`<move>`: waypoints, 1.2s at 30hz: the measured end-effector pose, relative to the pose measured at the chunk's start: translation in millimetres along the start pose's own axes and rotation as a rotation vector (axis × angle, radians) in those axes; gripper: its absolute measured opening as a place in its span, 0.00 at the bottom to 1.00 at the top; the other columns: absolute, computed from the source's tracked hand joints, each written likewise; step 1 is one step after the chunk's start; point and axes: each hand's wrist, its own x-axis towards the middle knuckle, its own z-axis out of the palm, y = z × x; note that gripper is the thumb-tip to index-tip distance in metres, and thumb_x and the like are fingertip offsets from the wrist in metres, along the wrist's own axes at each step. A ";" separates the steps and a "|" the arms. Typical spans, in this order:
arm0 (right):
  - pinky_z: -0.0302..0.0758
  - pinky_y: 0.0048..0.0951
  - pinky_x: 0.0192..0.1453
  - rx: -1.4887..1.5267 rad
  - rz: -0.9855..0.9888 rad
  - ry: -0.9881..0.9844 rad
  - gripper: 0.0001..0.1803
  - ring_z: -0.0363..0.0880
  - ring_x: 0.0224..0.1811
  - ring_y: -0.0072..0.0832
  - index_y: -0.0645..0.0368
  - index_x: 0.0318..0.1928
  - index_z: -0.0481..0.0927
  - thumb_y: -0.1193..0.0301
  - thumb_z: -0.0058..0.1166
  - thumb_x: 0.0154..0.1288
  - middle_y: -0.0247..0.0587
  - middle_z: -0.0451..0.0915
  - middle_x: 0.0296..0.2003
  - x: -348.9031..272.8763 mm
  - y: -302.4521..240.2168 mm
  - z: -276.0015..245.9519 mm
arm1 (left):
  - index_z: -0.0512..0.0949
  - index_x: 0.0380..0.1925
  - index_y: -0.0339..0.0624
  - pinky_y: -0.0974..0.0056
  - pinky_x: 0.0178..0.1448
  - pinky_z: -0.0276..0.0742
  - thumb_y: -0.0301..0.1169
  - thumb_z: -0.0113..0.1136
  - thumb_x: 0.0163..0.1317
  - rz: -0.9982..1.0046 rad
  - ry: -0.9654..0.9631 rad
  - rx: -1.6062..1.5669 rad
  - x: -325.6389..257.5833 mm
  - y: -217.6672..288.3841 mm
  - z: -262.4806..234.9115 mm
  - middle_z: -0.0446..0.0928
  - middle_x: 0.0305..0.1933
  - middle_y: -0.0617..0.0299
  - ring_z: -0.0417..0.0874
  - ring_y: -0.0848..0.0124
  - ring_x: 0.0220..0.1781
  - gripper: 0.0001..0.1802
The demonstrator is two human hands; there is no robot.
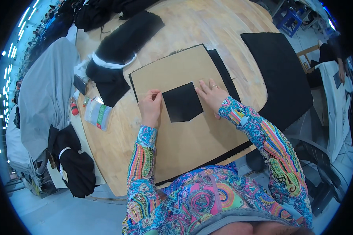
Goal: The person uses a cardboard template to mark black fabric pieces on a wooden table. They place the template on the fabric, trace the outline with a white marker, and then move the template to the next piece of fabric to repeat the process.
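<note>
A black pocket-shaped fabric piece [183,103], with a pointed lower edge, lies flat on a tan sheet [200,137]. The sheet rests over black fabric, whose edge [225,72] shows along the right side. My left hand [150,106] is closed in a pinch beside the upper left corner of the pocket piece; anything between the fingertips is too small to make out. On the other side, my right hand [213,95] lies with fingers apart on the tan sheet, its fingertips close to the piece's upper right edge.
Another black fabric panel [280,74] lies at the table's right. Farther left are a black bundle with a white band [113,62], a clear packet [98,113], a phone [80,84] and a red-handled item [74,106]. A chair [321,164] stands at the right.
</note>
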 end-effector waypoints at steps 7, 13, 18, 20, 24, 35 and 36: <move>0.63 0.44 0.67 0.019 0.006 -0.001 0.70 0.49 0.69 0.57 0.56 0.69 0.48 0.71 0.79 0.21 0.52 0.45 0.70 1.3 -1.7 -1.2 | 0.80 0.32 0.34 0.70 0.38 0.77 0.29 0.58 0.58 0.050 0.011 0.104 -1.3 10.7 1.5 0.83 0.30 0.56 0.83 0.73 0.32 0.08; 0.63 0.44 0.67 0.043 0.014 -0.014 0.70 0.49 0.69 0.56 0.55 0.69 0.48 0.71 0.79 0.20 0.51 0.45 0.70 0.2 -0.4 -1.2 | 0.80 0.33 0.36 0.67 0.39 0.76 0.31 0.58 0.57 -0.027 0.043 0.016 -1.2 2.8 -1.8 0.82 0.31 0.55 0.83 0.68 0.33 0.09; 0.62 0.43 0.68 0.038 0.015 -0.010 0.70 0.49 0.70 0.56 0.54 0.69 0.48 0.71 0.79 0.21 0.51 0.44 0.70 0.2 -1.1 -1.9 | 0.80 0.32 0.37 0.66 0.37 0.76 0.31 0.58 0.57 0.033 0.052 0.050 -1.2 -2.7 2.4 0.82 0.29 0.55 0.83 0.68 0.31 0.09; 0.62 0.43 0.68 0.036 0.013 -0.010 0.70 0.49 0.70 0.56 0.54 0.69 0.48 0.71 0.79 0.21 0.50 0.44 0.70 0.5 -0.9 -1.8 | 0.80 0.32 0.37 0.66 0.37 0.76 0.31 0.58 0.57 0.054 0.054 0.093 -1.3 -2.0 4.1 0.82 0.29 0.54 0.83 0.68 0.30 0.08; 0.63 0.43 0.68 0.031 0.011 -0.007 0.70 0.49 0.70 0.56 0.54 0.69 0.48 0.71 0.79 0.21 0.50 0.44 0.70 -0.3 -1.0 -2.6 | 0.80 0.32 0.36 0.67 0.36 0.76 0.30 0.58 0.57 0.032 0.087 0.074 -2.6 -3.4 2.1 0.82 0.29 0.54 0.83 0.68 0.29 0.08; 0.67 0.38 0.65 0.035 0.019 0.016 0.72 0.48 0.69 0.58 0.53 0.69 0.47 0.73 0.78 0.17 0.48 0.45 0.70 0.4 -0.7 0.0 | 0.80 0.32 0.39 0.64 0.38 0.77 0.32 0.58 0.57 0.061 0.090 0.132 -4.5 -4.7 0.0 0.82 0.30 0.55 0.84 0.64 0.32 0.09; 0.67 0.38 0.65 0.033 0.019 0.022 0.72 0.49 0.69 0.58 0.53 0.69 0.48 0.73 0.78 0.16 0.48 0.45 0.70 0.7 -0.8 0.4 | 0.80 0.32 0.40 0.63 0.38 0.77 0.33 0.57 0.57 0.057 0.086 0.157 -4.4 -2.2 -0.2 0.82 0.30 0.55 0.84 0.64 0.32 0.09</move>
